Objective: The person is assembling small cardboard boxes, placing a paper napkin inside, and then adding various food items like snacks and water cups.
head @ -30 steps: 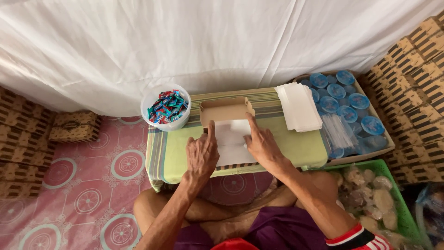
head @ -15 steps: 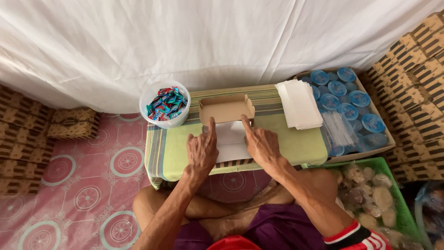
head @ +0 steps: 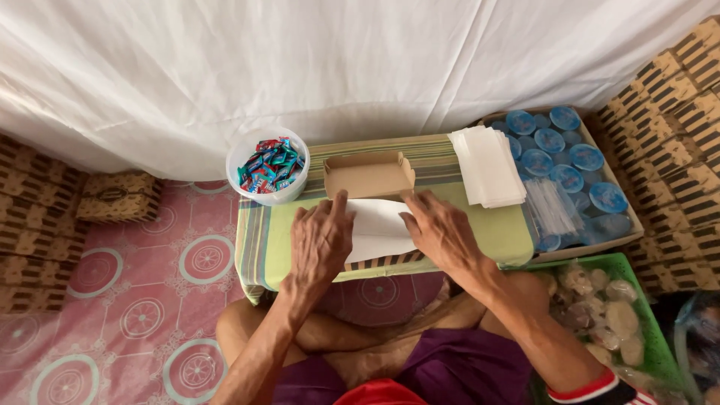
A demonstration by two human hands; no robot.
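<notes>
1. A person sits cross-legged on the floor behind a low counter (head: 495,229) covered in green striped cloth, seen from above.
2. The left hand (head: 321,241) lies flat, fingers spread, on the white inner face of an unfolded cardboard box (head: 379,225) at the counter's near edge; its grip is apart, clamped on nothing.
3. The right hand (head: 442,231) presses the same sheet from the right, fingers extended and apart.
4. The box's far portion (head: 369,174) already stands up as a shallow brown tray at the counter's middle.
5. The step in hand looks like folding the box into shape; the next move likely calls for lifting a flap while holding the base down.
6. A tub of wrapped sweets (head: 268,166) sits at the far left corner, a stack of white sheets (head: 487,165) at the far right.
</notes>
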